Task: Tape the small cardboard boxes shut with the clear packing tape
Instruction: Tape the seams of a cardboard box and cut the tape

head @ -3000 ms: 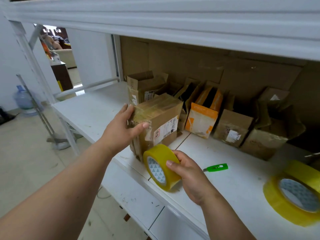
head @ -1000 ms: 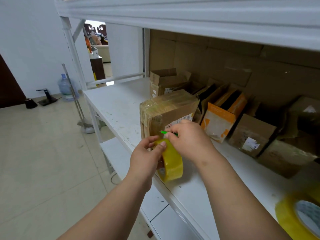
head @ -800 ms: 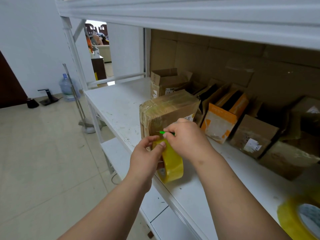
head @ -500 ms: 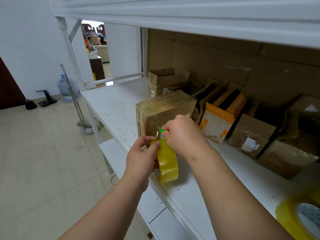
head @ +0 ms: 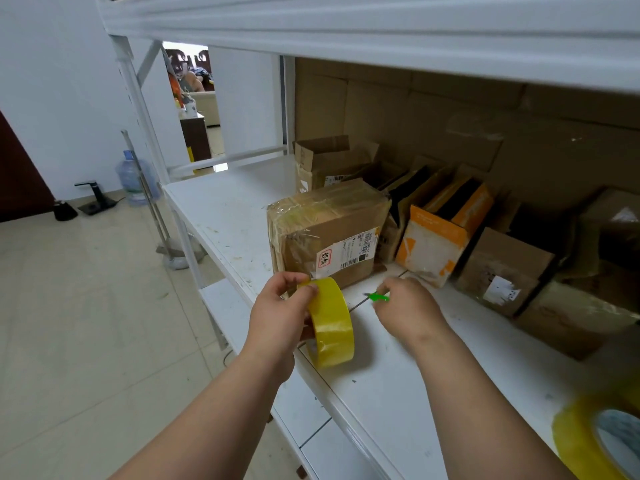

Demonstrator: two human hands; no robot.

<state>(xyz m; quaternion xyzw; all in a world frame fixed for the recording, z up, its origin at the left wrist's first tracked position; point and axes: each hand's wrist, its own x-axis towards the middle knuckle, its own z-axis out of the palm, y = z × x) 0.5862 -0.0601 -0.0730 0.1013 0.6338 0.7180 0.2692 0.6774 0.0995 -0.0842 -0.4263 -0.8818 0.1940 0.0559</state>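
A small cardboard box [head: 329,233] wrapped in shiny clear tape stands upright on the white shelf [head: 221,216], a shipping label on its front. Just in front of it my left hand [head: 280,317] grips a yellow-tinted tape roll [head: 330,322] held on edge at the shelf's front rim. To the right, my right hand [head: 408,308] holds a small green cutter [head: 378,297], its blade pointing left. The cutter is apart from both the roll and the box.
Several open cardboard boxes, one orange and white [head: 440,237], lean along the cardboard-lined back of the shelf. A second tape roll [head: 595,441] lies at the lower right. An upper shelf [head: 346,26] hangs overhead. A water bottle [head: 135,178] stands on the floor at left.
My right hand with the green cutter has pulled away rightward from the roll. My left hand has drawn the roll down and back from the box, and no tape strand shows between them.
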